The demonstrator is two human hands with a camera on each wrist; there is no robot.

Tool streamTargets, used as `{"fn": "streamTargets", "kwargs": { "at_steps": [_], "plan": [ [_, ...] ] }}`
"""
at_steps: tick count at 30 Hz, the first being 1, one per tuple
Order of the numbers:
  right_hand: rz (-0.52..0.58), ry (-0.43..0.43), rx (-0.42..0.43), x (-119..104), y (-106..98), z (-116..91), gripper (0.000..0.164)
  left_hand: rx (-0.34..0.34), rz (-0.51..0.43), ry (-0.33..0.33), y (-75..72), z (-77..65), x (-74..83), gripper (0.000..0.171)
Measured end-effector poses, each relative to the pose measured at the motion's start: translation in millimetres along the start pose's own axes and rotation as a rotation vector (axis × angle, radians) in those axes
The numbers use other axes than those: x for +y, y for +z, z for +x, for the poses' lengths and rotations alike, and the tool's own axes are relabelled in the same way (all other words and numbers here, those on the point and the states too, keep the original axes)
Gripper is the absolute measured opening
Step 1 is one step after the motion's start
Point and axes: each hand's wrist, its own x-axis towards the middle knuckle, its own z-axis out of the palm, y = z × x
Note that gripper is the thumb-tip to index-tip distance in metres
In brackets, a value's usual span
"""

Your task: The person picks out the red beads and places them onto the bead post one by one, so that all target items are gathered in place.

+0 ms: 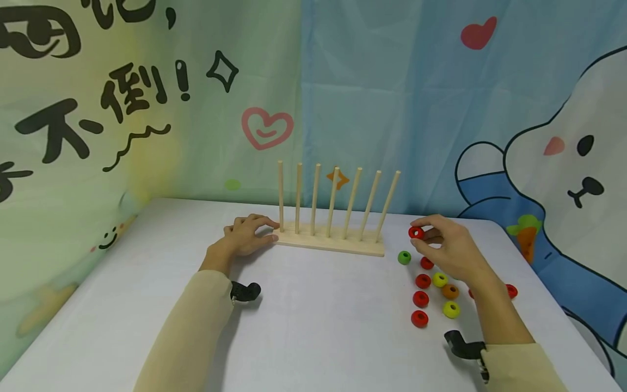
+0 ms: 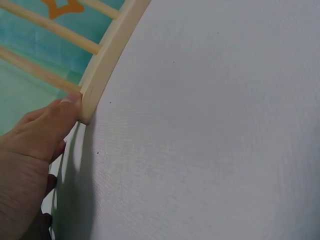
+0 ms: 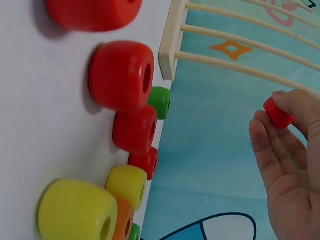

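Note:
A wooden peg rack with a row of several upright pegs stands toward the back of the white table. My left hand grips the left end of its base between thumb and fingers; in the left wrist view the thumb lies against that end. Right of the rack, my right hand pinches a red bead between thumb and fingertips, held above the table with its hole facing the head camera. All the pegs are bare.
Loose beads lie on the right of the table: several red beads, a green bead, yellow beads and an orange bead. Some are partly hidden behind my right forearm. A printed cloth hangs behind the table.

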Motion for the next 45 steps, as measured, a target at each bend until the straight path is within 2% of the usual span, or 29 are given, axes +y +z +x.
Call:
{"fn": "streamTargets", "kwargs": {
  "at_steps": [7,13,19,30,36,39,45],
  "plan": [
    [0.039,-0.074,0.029,-5,8,5,0.035,-0.004,0.001,0.000,-2.1,0.1,1.1,0.043],
    [0.054,-0.078,0.002,-12,13,6,0.037,-0.008,0.001,-0.011,2.1,3.9,-2.9,0.043],
    [0.069,-0.090,-0.023,-21,19,8,0.036,-0.018,-0.007,0.003,-1.3,0.8,-0.4,0.044],
    [0.116,-0.206,0.031,-32,23,21,0.035,-0.025,-0.011,-0.008,-5.4,2.2,3.1,0.042],
    [0.154,-0.214,0.048,-39,21,27,0.031,-0.024,-0.016,0.001,-12.2,6.8,9.4,0.042],
    [0.182,-0.210,0.044,-42,23,28,0.030,-0.041,-0.020,-0.007,-11.3,8.1,7.8,0.043],
    [0.225,-0.269,0.057,-51,32,34,0.030,-0.048,-0.037,-0.010,-7.2,4.7,1.8,0.043]
  ]
}}
